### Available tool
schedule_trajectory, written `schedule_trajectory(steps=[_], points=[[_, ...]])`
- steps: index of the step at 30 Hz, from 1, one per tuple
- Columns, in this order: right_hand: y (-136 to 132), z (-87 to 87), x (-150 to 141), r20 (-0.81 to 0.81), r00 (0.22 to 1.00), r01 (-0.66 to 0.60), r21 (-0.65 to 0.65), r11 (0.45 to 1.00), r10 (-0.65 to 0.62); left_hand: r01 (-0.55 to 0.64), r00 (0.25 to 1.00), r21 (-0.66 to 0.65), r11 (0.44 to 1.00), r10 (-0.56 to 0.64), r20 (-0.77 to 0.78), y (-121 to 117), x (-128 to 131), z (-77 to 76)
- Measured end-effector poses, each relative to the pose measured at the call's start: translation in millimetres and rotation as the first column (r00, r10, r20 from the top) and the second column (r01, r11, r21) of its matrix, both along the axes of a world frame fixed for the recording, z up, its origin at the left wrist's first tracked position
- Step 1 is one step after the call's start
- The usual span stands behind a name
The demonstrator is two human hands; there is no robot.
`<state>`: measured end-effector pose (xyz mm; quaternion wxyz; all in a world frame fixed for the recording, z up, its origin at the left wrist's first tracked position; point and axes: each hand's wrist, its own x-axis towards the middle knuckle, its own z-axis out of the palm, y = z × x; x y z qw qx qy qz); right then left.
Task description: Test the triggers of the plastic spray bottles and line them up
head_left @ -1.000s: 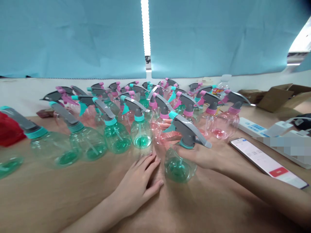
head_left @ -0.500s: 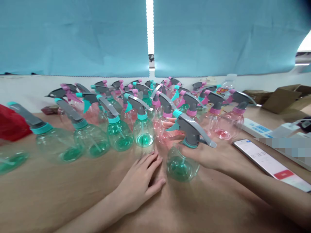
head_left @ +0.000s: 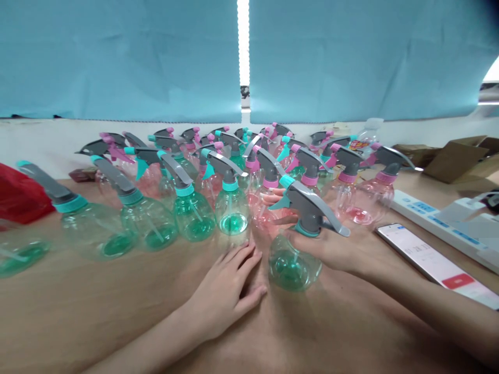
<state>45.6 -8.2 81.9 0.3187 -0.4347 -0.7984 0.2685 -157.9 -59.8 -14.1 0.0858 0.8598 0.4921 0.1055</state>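
A clear green spray bottle (head_left: 294, 272) with a grey and turquoise trigger head stands upright at the front. My right hand (head_left: 333, 250) is wrapped round its neck from the right, thumb near the collar and fingers partly hidden behind the head. To the left of that bottle, my left hand (head_left: 226, 283) lies flat on the table, fingers stretched and holding nothing. Just beyond its fingertips is another green spray bottle (head_left: 231, 208) with a turquoise collar. Pink spray bottles, one of them with a pink collar (head_left: 270, 183), stand behind my right fingers.
Several green and pink spray bottles crowd the back of the wooden table (head_left: 156, 306). At the right lie a phone (head_left: 432, 262) and a white power strip (head_left: 417, 208), with a cardboard box (head_left: 452, 158) behind. A red bag (head_left: 23, 195) is at the left edge.
The whole view has shifted slightly to one side. Both hands and the bottles keep the same places relative to one another.
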Motion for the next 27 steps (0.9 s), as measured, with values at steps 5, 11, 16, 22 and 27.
schedule_trajectory(steps=[5, 11, 16, 22, 27], points=[[2.0, -3.2, 2.6, 0.076, 0.994, 0.071, 0.046, 0.996, -0.075, 0.000, 1.000, 0.002, 1.000, 0.000, -0.003, -0.5, 0.3, 0.3], [2.6, -6.4, 4.8, 0.097, 0.993, 0.065, 0.099, 0.993, -0.074, -0.002, 1.000, 0.003, 1.000, 0.002, -0.016, -0.6, -0.3, -0.3], [3.6, -7.2, 3.5, 0.089, 0.995, 0.033, 0.050, 0.998, -0.037, -0.009, 0.999, -0.002, 1.000, 0.009, -0.033, -0.2, 0.7, 0.6], [1.5, -3.1, 1.1, 0.085, 0.994, 0.067, 0.044, 0.997, -0.070, 0.001, 0.999, 0.009, 1.000, 0.000, -0.038, 0.4, 0.3, -1.3], [4.4, -16.7, 3.4, -0.040, 0.998, 0.047, 0.090, 0.995, -0.044, 0.000, 1.000, 0.008, 1.000, 0.000, -0.023, 0.0, -0.6, -1.8]])
